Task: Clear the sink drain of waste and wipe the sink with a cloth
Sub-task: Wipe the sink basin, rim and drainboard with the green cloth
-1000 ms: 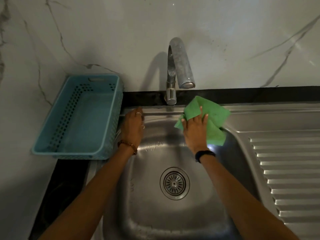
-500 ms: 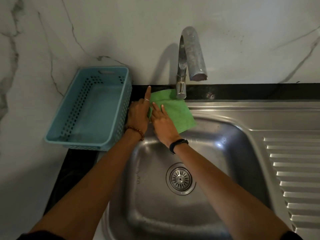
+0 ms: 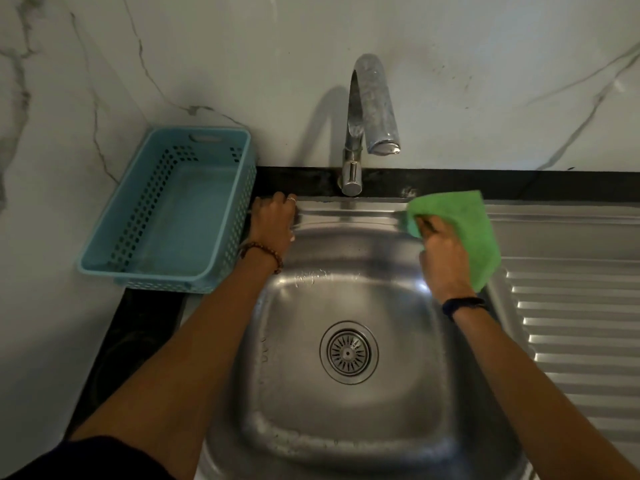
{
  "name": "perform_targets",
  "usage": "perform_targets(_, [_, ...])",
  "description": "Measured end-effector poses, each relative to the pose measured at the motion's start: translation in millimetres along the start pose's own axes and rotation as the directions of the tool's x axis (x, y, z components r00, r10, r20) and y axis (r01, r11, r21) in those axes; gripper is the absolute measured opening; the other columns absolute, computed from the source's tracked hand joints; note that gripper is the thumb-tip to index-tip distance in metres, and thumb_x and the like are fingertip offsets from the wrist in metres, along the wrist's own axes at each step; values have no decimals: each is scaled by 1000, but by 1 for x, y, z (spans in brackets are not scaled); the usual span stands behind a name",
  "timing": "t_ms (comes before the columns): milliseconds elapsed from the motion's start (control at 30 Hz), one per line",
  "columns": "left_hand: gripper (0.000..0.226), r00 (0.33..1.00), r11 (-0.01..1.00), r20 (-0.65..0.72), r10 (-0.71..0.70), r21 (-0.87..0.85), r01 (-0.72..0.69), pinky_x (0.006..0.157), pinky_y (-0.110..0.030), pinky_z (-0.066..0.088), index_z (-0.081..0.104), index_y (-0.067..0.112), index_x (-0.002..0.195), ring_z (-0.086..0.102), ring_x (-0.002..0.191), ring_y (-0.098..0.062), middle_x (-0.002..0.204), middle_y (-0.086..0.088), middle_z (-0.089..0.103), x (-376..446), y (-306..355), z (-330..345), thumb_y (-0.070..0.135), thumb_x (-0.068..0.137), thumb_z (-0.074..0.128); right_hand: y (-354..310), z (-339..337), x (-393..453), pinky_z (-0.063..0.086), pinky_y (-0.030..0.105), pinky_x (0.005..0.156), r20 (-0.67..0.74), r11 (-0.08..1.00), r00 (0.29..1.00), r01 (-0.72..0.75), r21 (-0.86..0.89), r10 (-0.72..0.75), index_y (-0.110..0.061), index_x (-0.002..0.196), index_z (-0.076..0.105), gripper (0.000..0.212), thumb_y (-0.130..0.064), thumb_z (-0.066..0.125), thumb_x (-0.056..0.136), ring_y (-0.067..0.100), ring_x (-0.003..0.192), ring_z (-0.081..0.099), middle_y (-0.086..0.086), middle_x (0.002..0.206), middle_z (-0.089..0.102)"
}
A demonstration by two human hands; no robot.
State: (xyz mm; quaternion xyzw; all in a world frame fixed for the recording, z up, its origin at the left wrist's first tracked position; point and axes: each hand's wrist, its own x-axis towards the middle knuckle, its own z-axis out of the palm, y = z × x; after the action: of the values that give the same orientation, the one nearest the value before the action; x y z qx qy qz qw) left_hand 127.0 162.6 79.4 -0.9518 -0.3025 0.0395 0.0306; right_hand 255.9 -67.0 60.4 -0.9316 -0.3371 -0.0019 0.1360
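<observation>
Swept rightward along the back rim since half a second earlier: green cloth [image 3: 460, 226] shifted from the back-left corner beside the left hand to the back-right corner of the sink [image 3: 346, 271], below and right of the tap [image 3: 370, 109]. Lay spread over the rim where basin met ribbed draining board [image 3: 581, 323], partly draped over the right hand [image 3: 446, 258]. Right fingers [image 3: 427, 225] curled into the cloth's left edge, gripping and pressing it down on the steel. Left hand [image 3: 273, 220] stayed at the back-left corner, fingers bent over the rim, bracing rather than holding any loose thing. Drain strainer [image 3: 349, 352] sat at the basin's middle, well apart from the cloth, with no waste visible on it; judged that part done and the wiping under way. Best done with the cloth kept flat under the palm, overlapping strokes carried round the rim and down the walls toward the drain, corners pressed into. Droplets or streaks showed on the back wall of the basin, probably needing another pass. Blue perforated basket [image 3: 166, 209] stood left of the sink against the marble wall, nothing seen inside. Dark table [image 3: 145, 323] edge showed below it.
</observation>
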Motion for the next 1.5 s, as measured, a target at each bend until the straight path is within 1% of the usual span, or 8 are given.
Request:
perform_targets(167, [59,1000,995,2,-5,-96,5,110,-45,27,46,8,126,52,114,-30,126,-14,51,-3,-2,3,16,74,73,-11,2,-1,47,40,94,-4,977,980,-199,77,200,5,125,51,44,16,43,84,36,110,52,19,133,49])
perform_targets(333, [57,1000,994,6,5,-112,-5,114,-46,20,43,10,130,49,119,-29,130,-12,49,-4,-1,2,19,79,67,-121,38,4,32,35,111,65,980,990,111,168,-123,-1,133,46,45,7,40,89,28,131,40,13,144,40])
perform_targets(433, [36,997,991,-69,-30,-134,21,113,-45,23,45,13,128,52,114,-29,126,-12,52,-3,-2,2,17,93,45,-176,48,15,38,33,103,33,955,974,211,210,-223,2,119,58,35,7,41,88,30,118,49,16,131,51])
perform_targets(600, [53,1000,994,-7,-24,-105,23,112,-49,21,44,14,128,52,115,-30,126,-12,50,-4,0,-2,18,79,66,-135,42,14,39,35,105,22,935,942,328,135,-334,-6,127,52,44,7,47,85,28,122,46,11,132,51])
perform_targets(867, [61,999,994,44,-7,-109,11,113,-48,22,44,10,126,50,116,-30,126,-13,49,-2,-2,-4,18,73,74,23,-12,2,41,40,101,3,989,993,-122,79,122,3,127,52,49,16,46,80,39,118,50,20,137,48])
perform_targets(1033, [54,999,999,36,1,-41,1,98,-39,38,43,8,126,52,111,-31,123,-14,50,-2,1,-6,13,78,69,20,-16,7,39,44,99,5,930,934,-355,91,356,10,127,48,42,13,43,86,43,119,47,28,141,38])
perform_targets(1267, [54,998,996,48,-38,-76,42,85,-37,46,42,5,126,54,109,-31,124,-15,49,-6,5,-4,11,79,69,-98,26,20,12,34,120,42,986,995,88,141,-95,-9,147,21,72,20,39,84,26,146,10,13,157,13])
perform_targets(1500, [51,996,996,52,-68,-49,70,89,-39,43,41,6,128,55,108,-32,127,-15,48,-10,11,-7,10,82,64,-16,9,22,11,33,120,99,988,984,145,60,-150,-7,147,12,73,20,34,83,26,146,10,13,158,11])
